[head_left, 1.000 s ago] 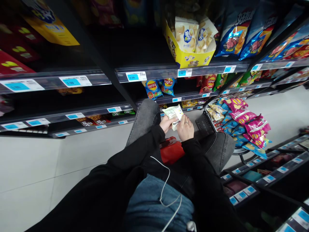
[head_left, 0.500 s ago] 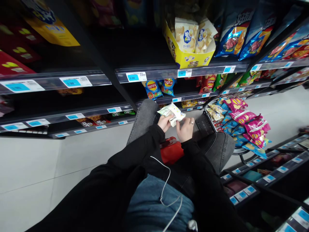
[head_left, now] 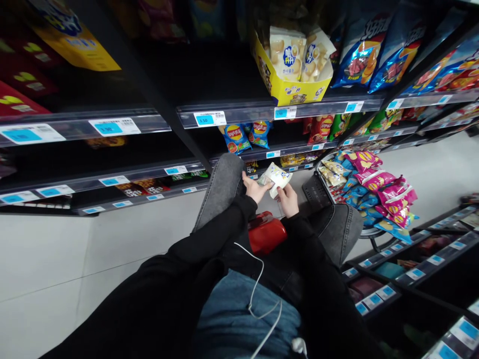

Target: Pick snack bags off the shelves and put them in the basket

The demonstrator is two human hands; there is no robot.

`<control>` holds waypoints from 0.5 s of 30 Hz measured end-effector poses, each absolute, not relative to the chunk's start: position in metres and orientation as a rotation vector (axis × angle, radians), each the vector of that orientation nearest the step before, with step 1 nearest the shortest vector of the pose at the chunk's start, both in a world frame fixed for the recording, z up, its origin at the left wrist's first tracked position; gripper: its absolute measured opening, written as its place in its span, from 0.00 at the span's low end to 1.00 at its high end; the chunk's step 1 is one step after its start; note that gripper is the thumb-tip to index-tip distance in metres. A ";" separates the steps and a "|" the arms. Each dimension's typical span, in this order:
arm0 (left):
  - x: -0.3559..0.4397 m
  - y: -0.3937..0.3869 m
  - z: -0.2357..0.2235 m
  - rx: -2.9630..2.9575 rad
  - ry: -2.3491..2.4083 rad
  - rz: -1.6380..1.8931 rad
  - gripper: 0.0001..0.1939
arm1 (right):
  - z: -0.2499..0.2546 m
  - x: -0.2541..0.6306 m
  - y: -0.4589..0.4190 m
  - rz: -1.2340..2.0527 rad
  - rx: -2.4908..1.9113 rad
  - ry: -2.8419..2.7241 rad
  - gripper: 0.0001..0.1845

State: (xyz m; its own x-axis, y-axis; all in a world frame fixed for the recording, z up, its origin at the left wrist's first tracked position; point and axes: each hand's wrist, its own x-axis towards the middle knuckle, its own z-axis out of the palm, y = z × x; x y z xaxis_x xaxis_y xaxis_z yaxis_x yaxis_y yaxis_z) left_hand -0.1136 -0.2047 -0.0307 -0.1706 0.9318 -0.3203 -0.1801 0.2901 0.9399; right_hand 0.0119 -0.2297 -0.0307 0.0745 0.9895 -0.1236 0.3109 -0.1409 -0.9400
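A small, pale snack packet [head_left: 276, 177] with blue and yellow print is held above my lap, tilted. My right hand [head_left: 288, 200] pinches its lower right edge between thumb and fingers. Against the lower left edge of the packet lies the thumb of my left hand [head_left: 255, 190]. The left index finger is stretched away from the packet, so that hand is spread. Any left fingers under the packet are hidden. Similar packets [head_left: 288, 54] stand in a yellow display box [head_left: 303, 93] on the shelf ahead.
A cart [head_left: 329, 192] heaped with blue, pink and pale snack bags [head_left: 387, 187] stands at the right. Beside it is a dark crate [head_left: 313, 194]. Shelves with price tags [head_left: 210, 119] run across the front. A red pouch [head_left: 266, 233] rests on my lap, near a white earphone cord [head_left: 258, 284].
The packet has turned and shifted slightly right. My left hand has loosened and spread its index finger away from it. My right hand has moved from fingering the packet's edge to pinching it.
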 end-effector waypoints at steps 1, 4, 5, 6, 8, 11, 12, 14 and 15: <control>-0.116 -0.206 -0.030 1.028 1.528 1.194 0.51 | -0.029 0.015 -0.229 1.114 -1.562 -1.351 0.13; -0.124 -0.207 -0.025 1.950 1.558 1.113 0.34 | -0.021 0.027 -0.227 1.175 -1.506 -1.463 0.13; -0.126 -0.208 -0.024 2.192 1.391 1.072 0.25 | -0.018 0.031 -0.226 1.206 -1.476 -1.502 0.13; -0.128 -0.208 -0.023 2.366 1.224 1.038 0.19 | -0.016 0.036 -0.226 1.242 -1.442 -1.531 0.13; -0.130 -0.208 -0.024 2.551 1.002 1.015 0.15 | -0.012 0.043 -0.226 1.312 -1.374 -1.556 0.13; -0.131 -0.209 -0.027 2.638 0.972 1.040 0.14 | -0.009 0.048 -0.228 1.413 -1.296 -1.569 0.12; -0.131 -0.209 -0.028 2.660 0.974 1.038 0.14 | -0.008 0.048 -0.228 1.440 -1.280 -1.575 0.11; -0.132 -0.209 -0.027 2.707 0.960 1.015 0.13 | -0.007 0.048 -0.229 1.471 -1.271 -1.593 0.11; -0.133 -0.209 -0.026 2.732 0.948 0.998 0.13 | -0.006 0.048 -0.230 1.471 -1.280 -1.603 0.10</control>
